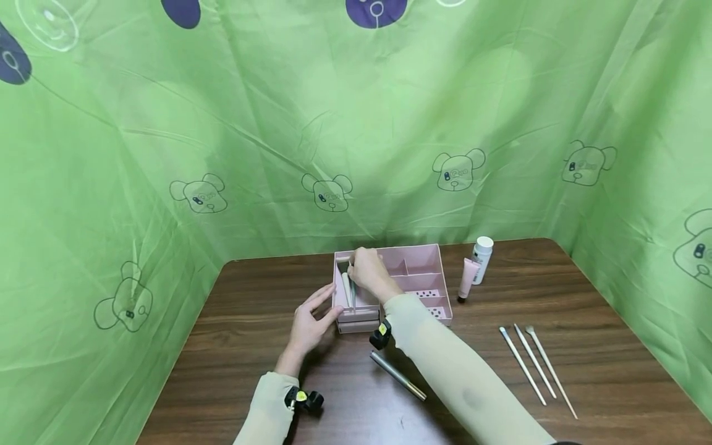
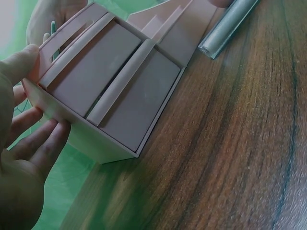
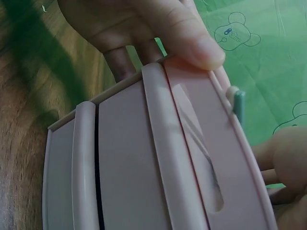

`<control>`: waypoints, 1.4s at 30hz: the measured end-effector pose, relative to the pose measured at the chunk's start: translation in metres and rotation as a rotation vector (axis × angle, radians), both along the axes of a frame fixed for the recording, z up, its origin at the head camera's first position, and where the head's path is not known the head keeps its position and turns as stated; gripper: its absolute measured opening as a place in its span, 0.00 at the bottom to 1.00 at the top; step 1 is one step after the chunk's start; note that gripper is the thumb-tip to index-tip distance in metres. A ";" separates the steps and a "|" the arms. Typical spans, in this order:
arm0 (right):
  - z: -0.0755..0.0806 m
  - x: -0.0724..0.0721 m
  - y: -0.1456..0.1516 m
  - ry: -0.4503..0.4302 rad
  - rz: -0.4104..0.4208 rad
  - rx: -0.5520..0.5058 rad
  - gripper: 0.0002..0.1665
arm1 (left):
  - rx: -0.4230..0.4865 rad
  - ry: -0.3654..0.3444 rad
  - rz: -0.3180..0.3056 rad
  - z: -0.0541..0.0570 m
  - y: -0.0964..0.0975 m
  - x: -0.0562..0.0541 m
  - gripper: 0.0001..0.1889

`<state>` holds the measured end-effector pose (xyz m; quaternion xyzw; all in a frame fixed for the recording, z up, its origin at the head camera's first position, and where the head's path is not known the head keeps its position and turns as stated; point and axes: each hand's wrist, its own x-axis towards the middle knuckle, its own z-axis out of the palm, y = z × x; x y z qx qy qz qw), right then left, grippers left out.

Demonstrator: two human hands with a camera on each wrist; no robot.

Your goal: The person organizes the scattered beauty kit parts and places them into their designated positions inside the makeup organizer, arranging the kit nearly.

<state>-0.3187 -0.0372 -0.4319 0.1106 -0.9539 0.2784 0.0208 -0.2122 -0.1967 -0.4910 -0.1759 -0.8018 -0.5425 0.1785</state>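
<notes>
A pink makeup organizer (image 1: 439, 266) with drawers stands at the table's back. My left hand (image 1: 307, 324) holds its front left corner, thumb on the front edge and fingers along the side wall. In the left wrist view those fingers (image 2: 48, 139) press the outer wall. Over the upper left compartment, my right hand (image 1: 371, 272) has curled fingers at the upper end of a green-handled makeup brush (image 1: 353, 293); the fingertips are partly hidden. Beside it lies a white-handled brush (image 1: 346, 289). The green handle end (image 3: 239, 104) pokes above the front wall in the right wrist view.
A silver-grey tube (image 1: 397, 376) lies in front of the organizer. To its right stand a pink squeeze tube (image 1: 468, 278) and a white bottle (image 1: 483, 256). Three makeup brushes (image 1: 534, 361) lie at the right. Green cloth (image 1: 389, 123) hangs behind the wooden table (image 1: 239, 346).
</notes>
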 end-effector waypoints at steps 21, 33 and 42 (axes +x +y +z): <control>0.014 0.012 0.012 0.000 0.031 -0.036 0.14 | 0.002 -0.013 0.000 0.003 0.001 0.003 0.26; 0.033 0.028 0.038 0.092 0.019 -0.079 0.15 | 0.024 0.001 -0.034 0.002 0.000 0.001 0.25; 0.034 0.038 0.065 0.188 0.021 -0.110 0.11 | -0.003 0.006 0.005 0.002 0.000 0.003 0.25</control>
